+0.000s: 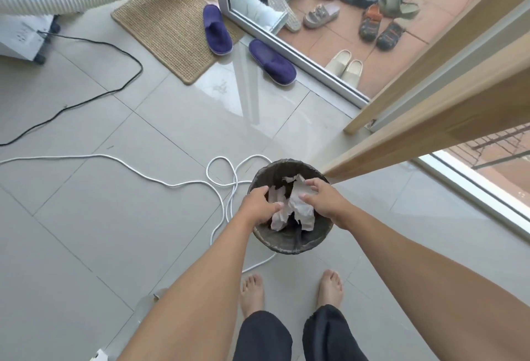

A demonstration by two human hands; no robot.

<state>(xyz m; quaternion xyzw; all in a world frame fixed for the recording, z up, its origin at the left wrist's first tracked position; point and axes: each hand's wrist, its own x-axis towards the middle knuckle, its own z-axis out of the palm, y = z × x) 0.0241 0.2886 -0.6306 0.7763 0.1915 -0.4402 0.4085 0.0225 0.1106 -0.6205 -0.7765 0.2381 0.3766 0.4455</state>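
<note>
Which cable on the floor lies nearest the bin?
The white cable, which loops right beside the bin. The black cable lies far off, near the mat.

At lower centre the wastebasket (289, 241) holds crumpled paper (298, 205), the cable (223, 185) coiled left of it, slippers (272, 62) and doormat (172, 33) above.

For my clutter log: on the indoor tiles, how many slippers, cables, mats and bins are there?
Purple slippers: 2
Black cable: 1
White cable: 1
Woven mat: 1
Bin, holding crumpled paper: 1
Total: 6
</note>
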